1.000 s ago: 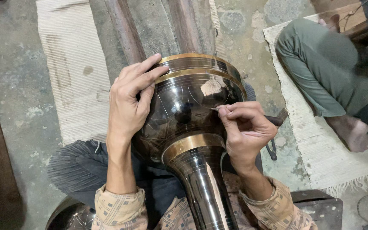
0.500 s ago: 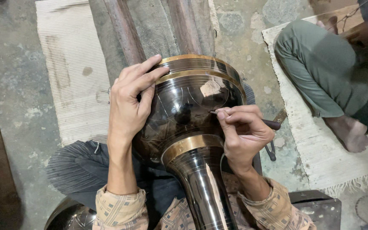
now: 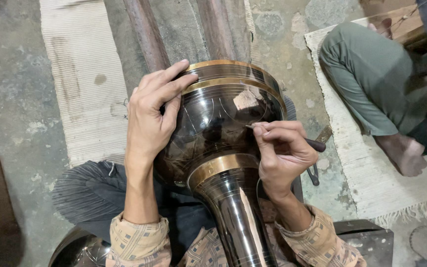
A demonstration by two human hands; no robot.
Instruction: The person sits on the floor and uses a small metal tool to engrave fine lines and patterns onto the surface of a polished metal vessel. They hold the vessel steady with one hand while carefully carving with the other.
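Barely shifted from a second ago, my right hand [image 3: 282, 151] pinches a thin scribing tool [image 3: 292, 137] with its tip against the dark brass-banded vase [image 3: 218, 123] across my lap, while my left hand [image 3: 151, 116], fingers spread, presses its shoulder steady.

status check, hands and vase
Left hand flat on dark metal vase. Right hand pinching engraving tool, tip on vase. Nothing in the way.

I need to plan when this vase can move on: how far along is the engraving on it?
Done: faint arcs already scratched across the dark vase bowl. In hand: the left hand steadies the bowl while the right hand presses a pointed tool to its surface. Left: the neck below the brass band shows no scratched pattern.
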